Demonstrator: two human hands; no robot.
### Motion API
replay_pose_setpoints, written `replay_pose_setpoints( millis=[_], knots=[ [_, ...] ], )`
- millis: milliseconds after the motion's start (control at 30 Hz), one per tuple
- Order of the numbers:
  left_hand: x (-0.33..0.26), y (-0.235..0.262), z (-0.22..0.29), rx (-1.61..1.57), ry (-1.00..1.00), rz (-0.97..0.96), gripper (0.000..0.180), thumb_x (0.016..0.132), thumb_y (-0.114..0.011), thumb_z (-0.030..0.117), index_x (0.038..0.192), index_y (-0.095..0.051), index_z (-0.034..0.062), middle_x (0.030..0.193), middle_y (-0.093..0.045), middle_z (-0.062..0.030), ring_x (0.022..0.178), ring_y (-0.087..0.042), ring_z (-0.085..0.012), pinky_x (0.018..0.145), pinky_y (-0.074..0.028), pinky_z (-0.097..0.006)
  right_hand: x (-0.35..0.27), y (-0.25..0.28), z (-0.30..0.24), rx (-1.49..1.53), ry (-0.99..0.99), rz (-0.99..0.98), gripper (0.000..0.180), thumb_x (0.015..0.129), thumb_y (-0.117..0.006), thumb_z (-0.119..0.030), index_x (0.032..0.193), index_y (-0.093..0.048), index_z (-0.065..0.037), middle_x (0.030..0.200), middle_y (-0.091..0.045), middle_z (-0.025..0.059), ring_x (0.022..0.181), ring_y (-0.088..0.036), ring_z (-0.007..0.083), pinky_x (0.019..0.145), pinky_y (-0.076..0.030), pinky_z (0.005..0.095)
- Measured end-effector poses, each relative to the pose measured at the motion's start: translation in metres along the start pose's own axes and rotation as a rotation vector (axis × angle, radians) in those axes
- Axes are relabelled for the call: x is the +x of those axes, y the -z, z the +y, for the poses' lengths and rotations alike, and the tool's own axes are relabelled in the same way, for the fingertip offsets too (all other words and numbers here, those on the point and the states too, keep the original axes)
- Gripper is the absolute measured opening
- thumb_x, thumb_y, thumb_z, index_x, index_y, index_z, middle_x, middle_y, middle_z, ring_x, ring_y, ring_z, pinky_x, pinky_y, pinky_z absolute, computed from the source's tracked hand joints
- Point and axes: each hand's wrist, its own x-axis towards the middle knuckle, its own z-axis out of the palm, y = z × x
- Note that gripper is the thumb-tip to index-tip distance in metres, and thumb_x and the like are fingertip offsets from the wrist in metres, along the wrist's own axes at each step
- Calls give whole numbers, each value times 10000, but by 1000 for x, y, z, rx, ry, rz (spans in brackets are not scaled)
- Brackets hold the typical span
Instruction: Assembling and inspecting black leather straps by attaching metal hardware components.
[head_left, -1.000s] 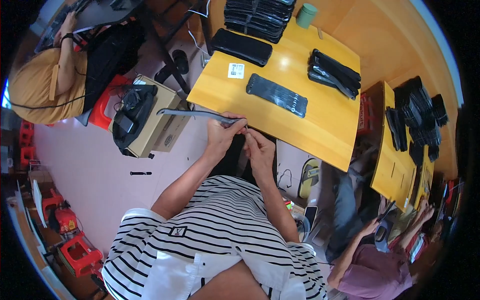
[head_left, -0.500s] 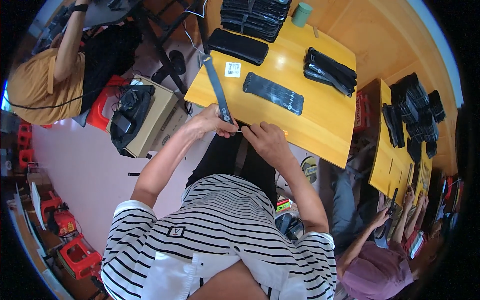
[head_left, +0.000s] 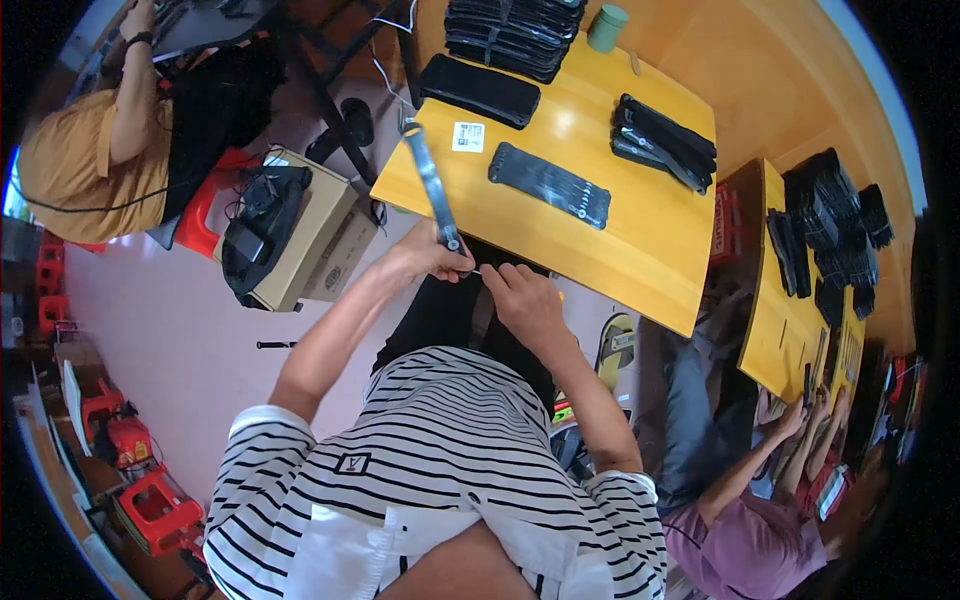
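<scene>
My left hand [head_left: 437, 255] is closed around the lower end of a long, flat black strip [head_left: 430, 182], which slants up over the table's near edge. A round hole or ring shows at its far end. Close beside it, my right hand [head_left: 525, 303] grips a thin tool with an orange end [head_left: 561, 295]; its slim pale shaft meets the strip's lower end between my hands. Most of the tool is hidden by my fingers. Beyond my hands, a row of similar black strips [head_left: 550, 185] lies side by side on the yellow table [head_left: 640, 265].
At the table's back stand a tall stack of black strips [head_left: 510, 38], a lower black pile [head_left: 480, 91] and a green canister [head_left: 607, 28]. Another black pile [head_left: 662, 143] lies right. A cardboard box [head_left: 290, 285] stands left. Co-workers sit at both sides.
The strip in my left hand has tilted slightly and catches more light. My right hand has shifted a little left and down, its fingers changing position on the tool.
</scene>
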Motion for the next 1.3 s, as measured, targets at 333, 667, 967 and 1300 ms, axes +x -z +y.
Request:
replay_pose_setpoints(
  millis=[333,667,967,1300],
  knots=[
    [-7,6,9,-336,19,-135,209,771,-685,146,926,-594,39,783,-628,-67,650,-618,-130,594,-509,-209,7,10,-18,204,-275,56,457,737,-542,-9,1179,-518,-121,656,-497,65,563,-556,220,466,-445,322],
    [-42,-15,29,186,-262,164,239,803,-666,208,710,-623,-8,571,-601,-70,506,-580,-99,447,-456,-209,10,15,-27,810,-625,60,294,835,-522,-23,1118,-590,-64,621,-536,63,517,-510,161,497,-421,267],
    [-40,-19,19,248,-421,163,269,808,-647,175,674,-583,-49,540,-567,-57,515,-566,-92,462,-434,-226,10,21,-18,1135,-787,-67,303,855,-498,-17,1143,-587,-47,571,-453,-16,511,-418,61,484,-370,211],
    [-48,-18,23,289,-427,100,203,825,-562,115,731,-556,-65,586,-587,-92,531,-593,-154,519,-474,-272,11,23,-14,1193,-781,-119,285,857,-485,-7,1116,-602,-28,572,-431,-31,512,-404,59,477,-345,201]
  ],
)
